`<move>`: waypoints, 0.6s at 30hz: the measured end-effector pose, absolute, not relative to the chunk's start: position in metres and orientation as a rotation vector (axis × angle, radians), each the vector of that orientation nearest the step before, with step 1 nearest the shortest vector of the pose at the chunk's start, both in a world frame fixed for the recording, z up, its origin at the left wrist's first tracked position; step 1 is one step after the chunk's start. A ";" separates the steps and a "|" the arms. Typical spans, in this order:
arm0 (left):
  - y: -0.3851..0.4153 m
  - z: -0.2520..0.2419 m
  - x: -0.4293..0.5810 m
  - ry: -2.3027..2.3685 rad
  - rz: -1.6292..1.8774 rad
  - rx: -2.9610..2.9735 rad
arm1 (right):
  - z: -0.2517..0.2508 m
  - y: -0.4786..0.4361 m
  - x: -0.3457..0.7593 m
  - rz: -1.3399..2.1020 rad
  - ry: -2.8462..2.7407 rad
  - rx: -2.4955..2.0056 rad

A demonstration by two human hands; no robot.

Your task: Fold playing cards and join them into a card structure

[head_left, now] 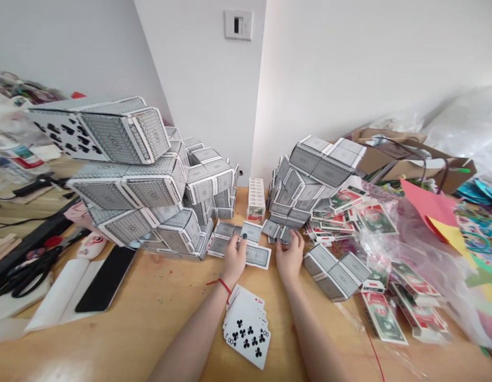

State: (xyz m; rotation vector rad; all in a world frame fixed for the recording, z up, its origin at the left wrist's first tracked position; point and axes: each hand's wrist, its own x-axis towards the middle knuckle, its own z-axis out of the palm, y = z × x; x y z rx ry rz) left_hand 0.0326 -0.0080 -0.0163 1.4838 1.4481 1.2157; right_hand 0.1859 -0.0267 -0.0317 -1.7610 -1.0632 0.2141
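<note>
My left hand [234, 258] is closed, thumb and fingertips on a face-down playing card [252, 232]. That card lies over other grey-backed cards [258, 255] spread flat on the table. To its right, my right hand [290, 258] pinches a small folded playing card [285, 235]; its fingers partly cover it. Between my forearms a loose pile of face-up cards [248, 331] shows the eight of clubs on top. A stacked block of folded cards [150, 183] rises on the left, and a second stack [305, 172] stands on the right.
A row of card boxes [256, 199] stands by the wall. Right of my hand sit a joined card block [337, 271] and red-and-green card boxes [383, 317] among clear plastic. On the left lie a black phone [106, 278] and black scissors [39, 270]. Paper bags [421, 164] stand behind.
</note>
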 end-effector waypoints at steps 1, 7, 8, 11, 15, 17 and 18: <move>-0.008 -0.017 0.033 1.451 1.220 1.477 | -0.033 -0.025 0.189 0.216 -1.058 -1.800; -0.006 -0.019 0.031 1.430 1.210 1.478 | -0.040 -0.018 0.198 0.165 -1.084 -1.838; -0.006 -0.019 0.031 1.433 1.213 1.471 | -0.040 -0.016 0.199 0.163 -1.084 -1.831; -0.005 -0.020 0.031 1.439 1.229 1.451 | -0.041 -0.015 0.199 0.171 -1.057 -1.847; -0.002 -0.022 0.031 1.454 1.279 1.415 | -0.041 -0.017 0.200 0.175 -1.033 -1.839; -0.001 -0.023 0.032 1.461 1.296 1.398 | -0.041 -0.020 0.200 0.185 -1.043 -1.793; -0.001 -0.024 0.032 1.462 1.300 1.393 | -0.042 -0.022 0.200 0.191 -1.053 -1.751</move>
